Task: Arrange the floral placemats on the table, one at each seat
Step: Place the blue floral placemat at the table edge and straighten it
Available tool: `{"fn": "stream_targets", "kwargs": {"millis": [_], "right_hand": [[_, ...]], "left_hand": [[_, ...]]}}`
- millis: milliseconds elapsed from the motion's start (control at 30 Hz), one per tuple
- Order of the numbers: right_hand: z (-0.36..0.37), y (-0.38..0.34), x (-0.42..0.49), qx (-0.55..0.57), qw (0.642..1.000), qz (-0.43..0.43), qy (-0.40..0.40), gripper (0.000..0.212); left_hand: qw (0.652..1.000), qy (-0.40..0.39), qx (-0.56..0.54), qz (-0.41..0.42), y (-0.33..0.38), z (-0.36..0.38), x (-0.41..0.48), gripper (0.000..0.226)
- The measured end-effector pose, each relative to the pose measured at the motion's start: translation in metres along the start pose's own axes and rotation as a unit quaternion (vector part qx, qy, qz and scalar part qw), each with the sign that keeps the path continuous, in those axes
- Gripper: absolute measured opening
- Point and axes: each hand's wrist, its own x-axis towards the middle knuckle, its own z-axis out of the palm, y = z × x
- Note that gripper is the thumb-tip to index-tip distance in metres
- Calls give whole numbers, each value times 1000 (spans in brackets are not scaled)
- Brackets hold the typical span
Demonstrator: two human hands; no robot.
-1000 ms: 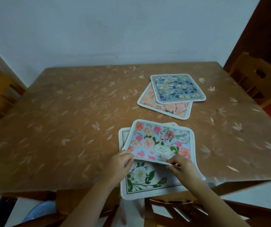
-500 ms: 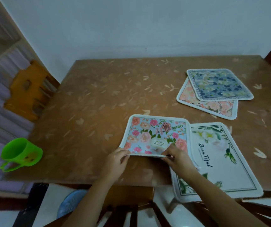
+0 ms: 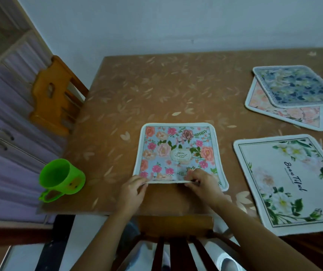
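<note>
Head view: both your left hand (image 3: 134, 189) and right hand (image 3: 201, 182) pinch the pink-rose floral placemat's (image 3: 178, 151) near edge; a careless release could leave it skewed toward the green plastic cup (image 3: 61, 178) on the brown leaf-patterned table (image 3: 156, 90).

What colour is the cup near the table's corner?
Bright green cup, seen clearly in the head view.

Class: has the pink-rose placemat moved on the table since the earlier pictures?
Yes. The pink-rose placemat has slid left, off the white "Beautiful" placemat, now lying apart beside it.
</note>
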Motion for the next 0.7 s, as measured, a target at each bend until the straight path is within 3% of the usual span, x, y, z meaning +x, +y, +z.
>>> {"fn": "stream_targets", "kwargs": {"millis": [167,367,600,700], "right_hand": [[20,-6,-3,26,999,37,-2,9],[25,-12,-9,26,997,70,29,10],[32,-36,-10,-7,999,34,42,8],[27,-38,-12,-16,999,22,42,10]], "left_hand": [[1000,-14,-12,4,-19,-5,-5,15],[997,-37,0,69,-14,4,-5,12],[991,-51,3,122,11,20,0,12],[994,-51,-20,95,10,20,2,12]]}}
